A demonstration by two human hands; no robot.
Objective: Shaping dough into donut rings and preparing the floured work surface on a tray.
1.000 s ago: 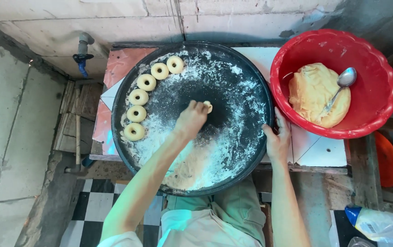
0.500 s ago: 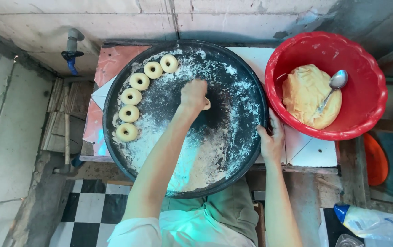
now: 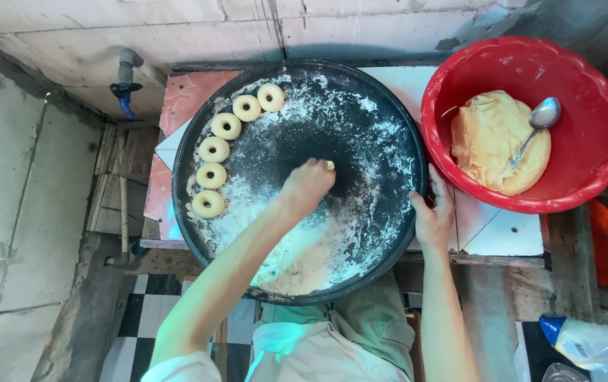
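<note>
My left hand [image 3: 309,185] has slid back toward the middle of the floured black tray [image 3: 360,92], fingers clenched on a small dough piece [image 3: 330,165]. My right hand [image 3: 432,212] still grips the tray's rim, so another ring seems underway.

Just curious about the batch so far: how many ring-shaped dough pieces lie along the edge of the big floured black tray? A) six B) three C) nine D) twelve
A: six dough rings lie in a curved row along the left rim of the black tray.

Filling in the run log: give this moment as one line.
left hand: on dough piece, tray middle | right hand: holds tray rim | six dough rings | bowl: dough, spoon
</note>
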